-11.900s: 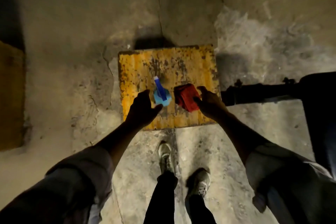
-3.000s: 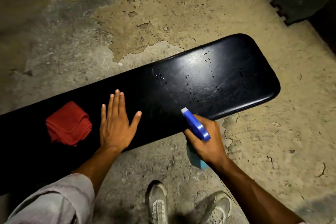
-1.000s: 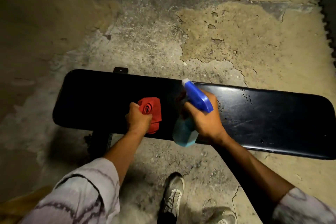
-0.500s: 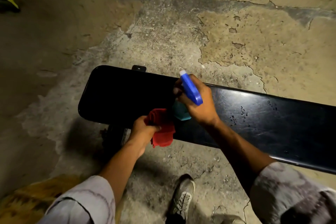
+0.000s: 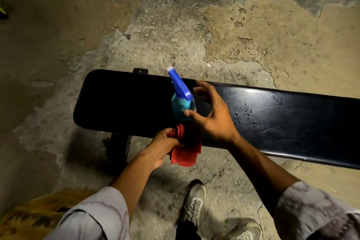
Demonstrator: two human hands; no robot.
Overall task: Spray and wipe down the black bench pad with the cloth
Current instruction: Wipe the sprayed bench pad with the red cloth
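The black bench pad [image 5: 282, 122] runs from the middle of the view to the right edge, with spray droplets on its shiny right part. A blue spray bottle [image 5: 181, 101] stands upright on the pad near its left end. My right hand [image 5: 212, 117] hovers just right of the bottle with fingers spread and loosely bent, holding nothing. My left hand [image 5: 163, 146] grips the folded red cloth [image 5: 185, 148] at the pad's near edge; the cloth hangs partly off the pad.
Cracked, patchy concrete floor [image 5: 175, 25] surrounds the bench. The bench's dark leg [image 5: 119, 150] stands below the pad's left end. My shoes [image 5: 192, 202] are near the bottom. A yellow worn box [image 5: 29, 218] shows at the bottom left corner.
My right hand set the spray bottle down upright on the pad and let go of it. My left hand still grips the red cloth at the near edge.
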